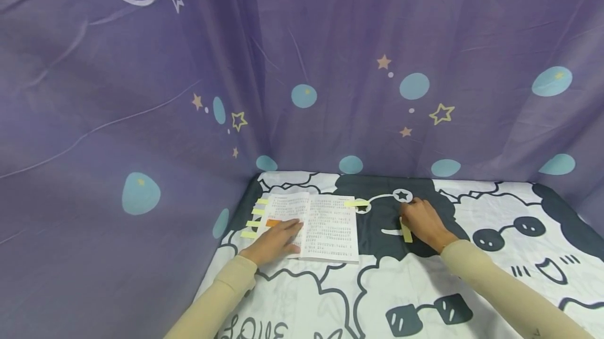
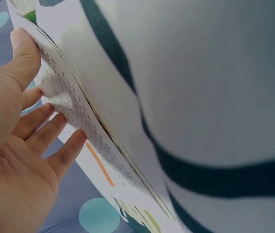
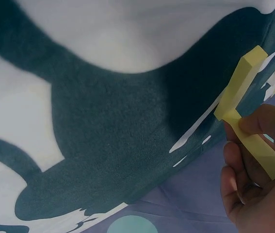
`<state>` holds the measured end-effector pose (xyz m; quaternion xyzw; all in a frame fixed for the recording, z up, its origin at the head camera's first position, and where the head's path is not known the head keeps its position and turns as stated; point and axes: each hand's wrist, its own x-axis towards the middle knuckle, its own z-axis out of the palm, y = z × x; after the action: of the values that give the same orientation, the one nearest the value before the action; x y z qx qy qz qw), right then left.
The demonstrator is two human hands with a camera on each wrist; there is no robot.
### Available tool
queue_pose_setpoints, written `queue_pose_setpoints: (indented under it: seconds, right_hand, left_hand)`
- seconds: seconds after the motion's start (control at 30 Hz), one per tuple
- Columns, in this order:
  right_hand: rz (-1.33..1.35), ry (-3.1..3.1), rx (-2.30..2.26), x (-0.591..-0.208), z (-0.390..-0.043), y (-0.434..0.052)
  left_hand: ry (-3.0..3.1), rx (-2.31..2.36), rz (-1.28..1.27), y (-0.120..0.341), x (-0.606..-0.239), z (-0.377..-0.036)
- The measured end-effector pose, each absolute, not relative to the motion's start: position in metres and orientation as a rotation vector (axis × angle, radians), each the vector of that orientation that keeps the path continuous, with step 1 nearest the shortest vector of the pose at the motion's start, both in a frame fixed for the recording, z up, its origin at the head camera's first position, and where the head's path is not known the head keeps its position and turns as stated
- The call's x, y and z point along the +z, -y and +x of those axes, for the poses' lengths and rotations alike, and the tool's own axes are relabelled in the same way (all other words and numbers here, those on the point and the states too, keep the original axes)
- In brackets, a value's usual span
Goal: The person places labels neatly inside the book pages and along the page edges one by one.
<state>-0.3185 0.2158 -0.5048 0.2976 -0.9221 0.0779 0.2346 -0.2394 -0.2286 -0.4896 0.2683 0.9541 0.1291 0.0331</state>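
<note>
An open book (image 1: pixel 330 231) with printed pages lies on the cloth. My left hand (image 1: pixel 274 243) rests on its left page, fingers fairly straight; in the left wrist view its fingertips touch the page (image 2: pixel 74 92). Yellow sticky tabs (image 1: pixel 252 223) stick out along the book's left edge, and an orange tab (image 1: pixel 272 222) lies by my fingers. Another yellow tab (image 1: pixel 356 204) crosses the right page's upper edge. Right of the book, my right hand (image 1: pixel 426 223) pinches a yellow sticky strip (image 3: pixel 261 153) between thumb and fingers. This strip meets one end of a narrow yellow sticky-note pad (image 3: pixel 239 82).
A black-and-white cartoon cloth (image 1: pixel 420 276) covers the surface under the book. Purple curtains (image 1: pixel 340 129) with stars and blue spots stand behind it and along the left side.
</note>
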Motion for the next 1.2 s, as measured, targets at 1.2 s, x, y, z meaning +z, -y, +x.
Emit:
queue_pose_setpoints:
  seconds: [1.2]
  right_hand:
    - [0.765, 2.625, 0.441, -0.5028, -0.3190, -0.2256]
  left_hand:
    - [-2.941, 0.390, 0.811, 0.2283, -0.4918, -0.2412]
